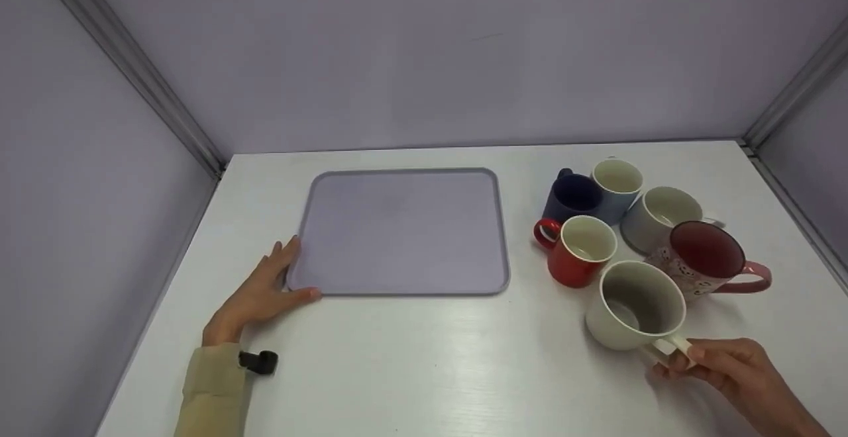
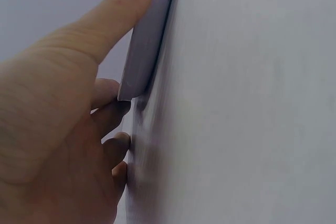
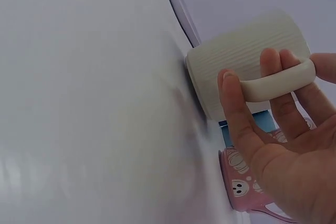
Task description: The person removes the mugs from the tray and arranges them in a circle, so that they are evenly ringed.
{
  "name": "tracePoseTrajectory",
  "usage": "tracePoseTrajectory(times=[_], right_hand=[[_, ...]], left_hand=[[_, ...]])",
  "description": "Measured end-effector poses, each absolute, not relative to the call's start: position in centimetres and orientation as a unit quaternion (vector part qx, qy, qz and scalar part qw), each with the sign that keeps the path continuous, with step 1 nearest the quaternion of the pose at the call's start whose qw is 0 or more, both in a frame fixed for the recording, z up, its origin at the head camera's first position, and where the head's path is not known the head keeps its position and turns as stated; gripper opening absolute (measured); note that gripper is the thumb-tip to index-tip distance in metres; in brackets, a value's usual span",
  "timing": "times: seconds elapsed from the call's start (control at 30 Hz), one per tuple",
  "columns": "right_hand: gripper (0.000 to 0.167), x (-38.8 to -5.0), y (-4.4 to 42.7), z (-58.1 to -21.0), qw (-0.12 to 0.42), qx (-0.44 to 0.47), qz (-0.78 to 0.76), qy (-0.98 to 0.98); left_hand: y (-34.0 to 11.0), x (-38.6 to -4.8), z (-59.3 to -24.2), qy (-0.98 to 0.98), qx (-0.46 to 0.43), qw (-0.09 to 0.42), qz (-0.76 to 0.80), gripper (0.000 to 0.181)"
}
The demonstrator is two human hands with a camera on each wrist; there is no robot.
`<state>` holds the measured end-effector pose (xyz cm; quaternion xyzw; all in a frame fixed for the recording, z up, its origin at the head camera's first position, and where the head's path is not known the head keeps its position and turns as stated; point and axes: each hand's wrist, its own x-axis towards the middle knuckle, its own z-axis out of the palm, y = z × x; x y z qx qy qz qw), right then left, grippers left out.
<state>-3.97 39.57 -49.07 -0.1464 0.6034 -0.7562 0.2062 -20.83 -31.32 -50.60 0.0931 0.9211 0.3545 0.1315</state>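
Observation:
My left hand rests at the near left corner of a grey-lilac tray. Its thumb lies along the front rim and the fingertips touch the left side; in the left wrist view the thumb presses the tray's edge. On the right, my right hand grips the handle of a cream mug, which has a ribbed outside in the right wrist view. Fingers pass through the handle and the thumb is on its top. Whether the mug's base touches the table cannot be told.
Behind the cream mug stand a red mug, a dark blue mug, a light blue mug, a whitish mug and a pink patterned mug, close together. The white table meets walls behind and at both sides.

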Motion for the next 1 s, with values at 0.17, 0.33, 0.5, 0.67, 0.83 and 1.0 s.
tracePoseTrajectory(times=[0.17, 0.33, 0.5, 0.67, 0.83, 1.0], right_hand=[[0.056, -3.8, 39.9, -49.4, 0.205, -0.16, -0.77, 0.583], [0.061, -3.8, 39.9, -50.0, 0.197, -0.201, -0.794, 0.538], [0.057, -3.8, 40.1, -50.0, 0.203, -0.202, -0.783, 0.553], [0.034, -3.0, 39.7, -49.1, 0.093, -0.136, -0.651, 0.741], [0.026, -2.0, 38.6, -48.2, -0.018, -0.078, -0.537, 0.84], [0.026, -1.7, 38.0, -47.6, -0.021, -0.026, -0.485, 0.874]], left_hand=[[-31.3, -20.9, -50.8, 0.921, 0.1, 0.128, 0.355, 0.117], [-31.4, -21.0, -50.8, 0.919, 0.113, 0.122, 0.358, 0.118], [-31.4, -20.9, -50.8, 0.92, 0.107, 0.125, 0.355, 0.117], [-31.4, -20.9, -50.7, 0.922, 0.098, 0.128, 0.353, 0.116], [-31.3, -20.8, -50.6, 0.923, 0.101, 0.126, 0.349, 0.116], [-31.4, -20.8, -50.6, 0.922, 0.103, 0.124, 0.352, 0.116]])
